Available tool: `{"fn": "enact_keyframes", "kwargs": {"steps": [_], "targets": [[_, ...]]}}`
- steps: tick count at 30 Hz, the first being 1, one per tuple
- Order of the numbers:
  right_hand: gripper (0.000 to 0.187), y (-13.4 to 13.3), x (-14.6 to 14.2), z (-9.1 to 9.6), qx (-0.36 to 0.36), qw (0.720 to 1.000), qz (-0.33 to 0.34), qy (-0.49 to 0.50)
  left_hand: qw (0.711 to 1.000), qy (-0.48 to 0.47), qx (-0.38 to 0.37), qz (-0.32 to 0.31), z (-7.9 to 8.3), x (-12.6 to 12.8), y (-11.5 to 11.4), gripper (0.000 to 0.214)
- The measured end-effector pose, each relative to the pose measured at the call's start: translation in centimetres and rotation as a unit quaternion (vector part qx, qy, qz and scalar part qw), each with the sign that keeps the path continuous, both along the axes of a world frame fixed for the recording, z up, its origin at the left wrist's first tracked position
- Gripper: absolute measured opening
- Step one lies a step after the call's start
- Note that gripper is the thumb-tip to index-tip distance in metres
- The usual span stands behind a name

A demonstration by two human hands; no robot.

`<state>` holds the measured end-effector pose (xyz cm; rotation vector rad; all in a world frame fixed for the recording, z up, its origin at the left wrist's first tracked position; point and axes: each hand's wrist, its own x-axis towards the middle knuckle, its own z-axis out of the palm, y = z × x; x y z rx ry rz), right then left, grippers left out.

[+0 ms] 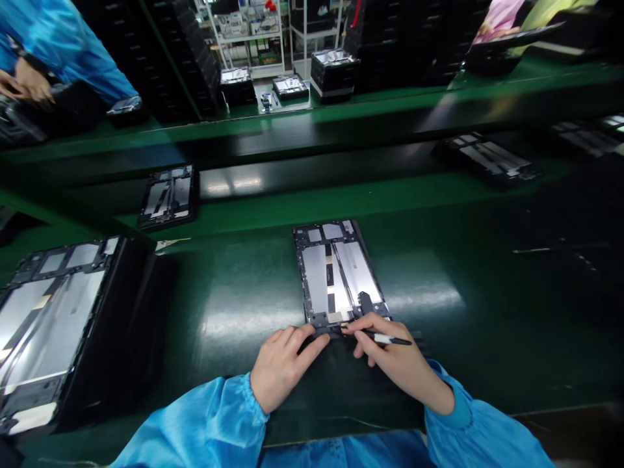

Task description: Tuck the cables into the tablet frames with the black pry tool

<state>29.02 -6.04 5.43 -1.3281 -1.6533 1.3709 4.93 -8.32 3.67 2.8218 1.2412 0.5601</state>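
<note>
An opened tablet (319,276) lies flat on the green work surface, its silver inner panels, dark strips and black frame facing up. My left hand (285,364) grips its near edge, thumb and fingertips closed on the left part of the black rim. My right hand (397,357) holds a slim black-and-white pen-like tool (385,338) across the palm. The thumb and index fingertip of that hand meet at the near edge, by a small gold-coloured spot; whether they also pinch something small there cannot be made out.
A tall stack of similar tablets (53,312) stands at left. Another tablet (168,195) and more units (487,156) lie on the sunken strip beyond. Behind a green ledge (273,123) rise dark stacks (390,45). A co-worker's blue sleeve (73,45) shows at upper left.
</note>
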Motion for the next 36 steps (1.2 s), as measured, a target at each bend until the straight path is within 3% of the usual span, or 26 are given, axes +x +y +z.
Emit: {"fn": "enact_keyframes", "kwargs": {"steps": [9,16,21,25,28,32,36], "targets": [[0.016,-0.3,1.2,-0.4,-0.016,0.999,-0.042,0.028,1.000,-0.012,-0.001,-0.009,0.1,-0.4,-0.1,0.035],[0.017,-0.7,-0.3,-0.2,0.017,0.997,0.051,0.055,0.999,-0.046,0.010,-0.020,0.3,-0.9,0.2,0.030],[0.015,-0.4,-0.6,0.7,0.055,0.995,0.077,0.028,0.998,-0.055,0.008,-0.024,0.2,-0.8,0.4,0.029],[0.015,-0.4,-0.4,0.9,0.031,0.995,0.090,0.023,0.998,-0.059,0.009,-0.022,0.2,-1.0,0.3,0.028],[0.014,-0.6,-0.5,0.4,0.010,0.997,0.068,0.035,0.997,-0.064,0.014,-0.039,0.4,-0.7,-0.2,0.029],[0.012,-0.2,-1.0,-0.5,0.000,0.996,-0.012,0.086,0.994,-0.037,-0.001,-0.106,0.4,0.6,-1.1,0.029],[0.020,0.7,-1.2,-0.7,-0.035,0.987,-0.055,0.147,0.994,0.030,-0.037,-0.101,0.2,1.3,-1.6,0.029]]}}
